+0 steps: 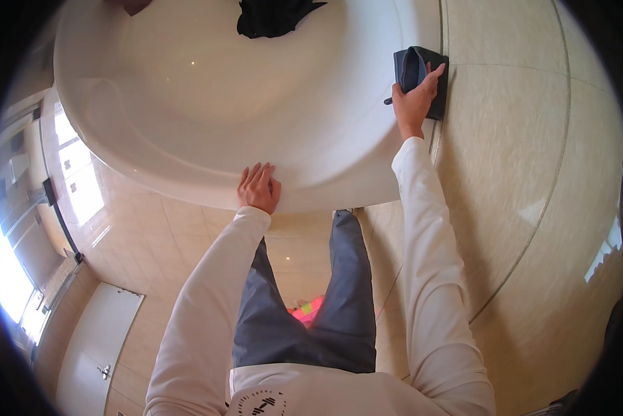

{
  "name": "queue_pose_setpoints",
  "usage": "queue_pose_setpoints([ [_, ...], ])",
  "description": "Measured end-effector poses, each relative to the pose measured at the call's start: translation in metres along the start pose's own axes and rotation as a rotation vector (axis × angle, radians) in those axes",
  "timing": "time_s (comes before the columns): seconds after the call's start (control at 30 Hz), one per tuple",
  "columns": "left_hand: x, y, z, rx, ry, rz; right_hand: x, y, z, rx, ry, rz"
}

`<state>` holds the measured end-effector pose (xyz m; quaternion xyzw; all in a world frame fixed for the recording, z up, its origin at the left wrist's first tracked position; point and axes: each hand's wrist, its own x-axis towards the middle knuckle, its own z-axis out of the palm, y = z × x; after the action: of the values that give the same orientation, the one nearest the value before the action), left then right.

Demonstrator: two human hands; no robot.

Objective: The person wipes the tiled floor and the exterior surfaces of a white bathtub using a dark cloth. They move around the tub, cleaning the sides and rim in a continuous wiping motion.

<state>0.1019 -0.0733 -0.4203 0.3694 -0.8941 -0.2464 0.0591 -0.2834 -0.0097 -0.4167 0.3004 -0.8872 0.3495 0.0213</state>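
Observation:
A large white bathtub fills the upper part of the view. My left hand rests on its near rim, fingers lying over the edge with nothing visible in them. At the tub's right rim, against the tiled wall, my right hand grips a dark grey folded thing that looks like a wallet or pouch. Part of it loops up between the fingers, and a small dark tab sticks out at its left. Inside the tub, at the far side, lies a crumpled black cloth.
A dark red thing shows at the tub's far left rim. Beige tiled wall runs along the right. A pink and yellow item lies on the floor behind my legs. To the lower left are a white door and bright windows.

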Motion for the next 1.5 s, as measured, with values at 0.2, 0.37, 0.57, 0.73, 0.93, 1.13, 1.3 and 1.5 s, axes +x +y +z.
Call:
queue_pose_setpoints([
  [0.2,0.001,0.002,-0.002,-0.001,-0.009,-0.006,-0.005,0.025,0.012,-0.457,-0.052,-0.133],
  [0.37,0.009,0.009,-0.003,-0.006,-0.001,-0.008,-0.014,0.019,0.004,-0.441,-0.051,-0.151],
  [0.57,0.011,0.013,-0.007,-0.016,0.016,-0.028,-0.101,-0.048,-0.014,-0.395,-0.152,-0.11],
  [0.73,0.009,0.014,-0.007,-0.051,0.049,-0.076,-0.191,-0.123,-0.025,-0.312,-0.37,-0.008],
  [0.93,0.01,0.01,0.001,-0.06,0.099,-0.088,-0.217,-0.141,-0.011,-0.153,-0.479,-0.114],
  [1.13,0.007,0.009,0.002,-0.061,0.135,-0.09,-0.099,-0.041,-0.026,-0.442,-0.343,-0.339],
  [1.3,0.009,0.007,0.005,-0.056,0.143,-0.104,-0.036,-0.002,-0.019,-0.401,-0.296,-0.309],
  [1.5,0.009,0.007,0.001,-0.053,0.135,-0.095,-0.054,-0.02,-0.008,-0.464,-0.254,-0.074],
])
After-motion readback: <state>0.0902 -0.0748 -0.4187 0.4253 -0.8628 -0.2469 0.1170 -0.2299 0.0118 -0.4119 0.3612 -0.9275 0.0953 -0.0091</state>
